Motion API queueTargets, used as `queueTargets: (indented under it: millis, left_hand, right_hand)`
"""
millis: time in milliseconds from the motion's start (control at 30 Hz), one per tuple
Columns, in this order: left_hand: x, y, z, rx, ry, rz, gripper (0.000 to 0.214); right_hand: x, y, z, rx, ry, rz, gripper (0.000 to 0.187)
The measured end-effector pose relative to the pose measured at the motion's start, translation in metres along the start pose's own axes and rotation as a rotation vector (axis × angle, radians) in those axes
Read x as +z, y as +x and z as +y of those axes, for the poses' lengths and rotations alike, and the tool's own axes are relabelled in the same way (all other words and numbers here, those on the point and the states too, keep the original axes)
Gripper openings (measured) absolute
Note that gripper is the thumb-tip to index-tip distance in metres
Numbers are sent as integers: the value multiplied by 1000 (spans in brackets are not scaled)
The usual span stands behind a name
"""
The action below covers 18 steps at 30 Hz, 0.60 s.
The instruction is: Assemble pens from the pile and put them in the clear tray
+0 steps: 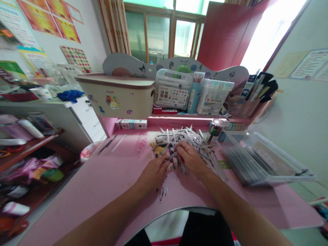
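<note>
Over the pink desk (102,191), my left hand (153,173) and my right hand (190,159) meet at a slim greyish pen (173,156). Both sets of fingers pinch it, one hand toward each end; its exact parts are blurred. Just behind and beside my right hand spreads a loose pile of white, clear and black pens or pen parts (184,135). A small yellow thing (159,150) lies at the pile's left edge. Tiny dark and clear pieces (162,194) lie on the desk in front of my hands.
To the right stands a clear plastic bin (287,179) holding many slim sticks. Some thin pens (118,143) lie at left. A jar (215,128) stands behind the pile. The shelf above carries a lidded cream box (120,97), marker cases (173,90) and a pen holder (243,106).
</note>
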State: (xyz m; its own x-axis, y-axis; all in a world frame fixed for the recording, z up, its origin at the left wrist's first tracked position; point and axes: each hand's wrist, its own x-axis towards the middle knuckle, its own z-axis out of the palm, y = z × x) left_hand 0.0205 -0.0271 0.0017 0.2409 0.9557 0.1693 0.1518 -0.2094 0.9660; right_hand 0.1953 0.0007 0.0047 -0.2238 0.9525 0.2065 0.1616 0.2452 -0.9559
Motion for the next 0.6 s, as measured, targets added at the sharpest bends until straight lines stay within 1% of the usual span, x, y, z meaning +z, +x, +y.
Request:
queueTargets:
  millis: [100, 167, 367, 500, 600]
  left_hand:
    - [2, -2, 4, 1, 143, 24, 21]
    - [3, -4, 6, -14, 201, 27, 23]
    - [5, -6, 7, -56, 209, 63, 22]
    - [7, -4, 8, -8, 206, 42, 21]
    - [7, -3, 5, 14, 214, -4, 25]
  right_hand:
    - [1, 0, 3, -5, 17, -4, 25]
    - [2, 0, 4, -5, 21, -9, 24]
    - [7, 0, 3, 19, 73, -5, 25]
    - [6, -1, 4, 75, 264, -35, 24]
    - [2, 0, 4, 104, 394, -130, 24]
